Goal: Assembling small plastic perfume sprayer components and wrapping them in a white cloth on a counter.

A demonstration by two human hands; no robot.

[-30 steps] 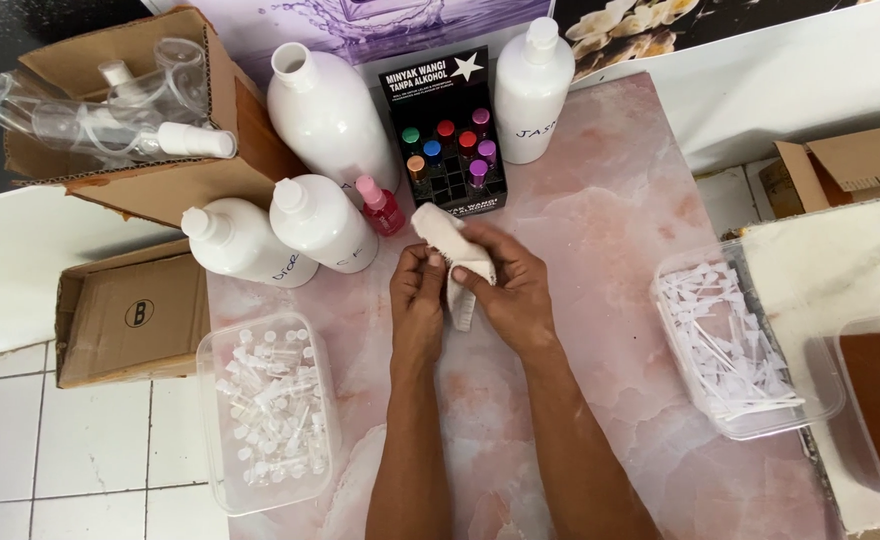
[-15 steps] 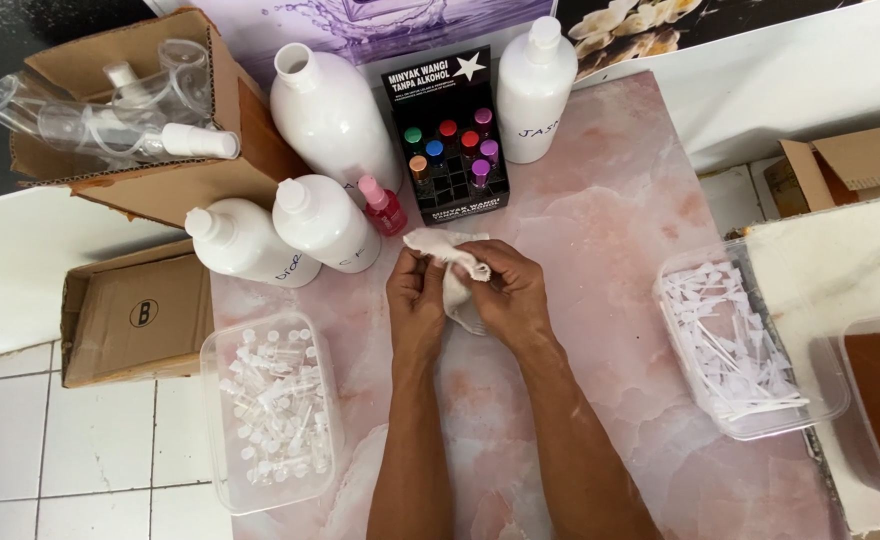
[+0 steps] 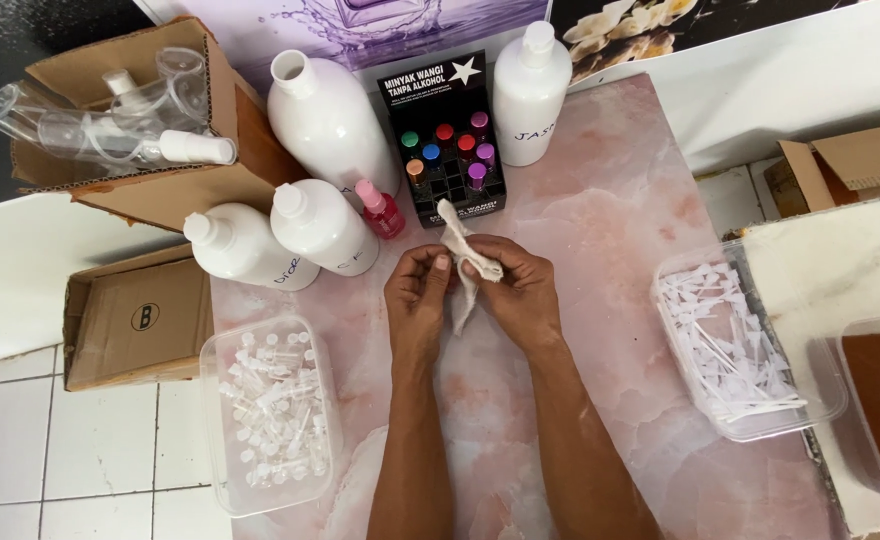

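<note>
A: Obs. 1, far left of the fingers: clear rectangular plastic tub of small clear vials on the pink marbled tabletop. Up-left of the fingers, two white plastic bottles lying tilted, and a small pink spray bottle just beside them.

B: Left hand?

A: Left hand, fingers curled, thumb and fingertips pinching the lower fold of a crumpled off-white cloth.

B: Right hand?

A: Right hand, fingers clenched round the same cloth from the other side. The cloth sits between both sets of fingers, one end poking up past them, one hanging below. Whether anything is wrapped inside, cannot tell.

B: Beyond the fingers?

A: Black display box with coloured caps directly above. Well to the right, a clear tray of white plastic pieces.
</note>
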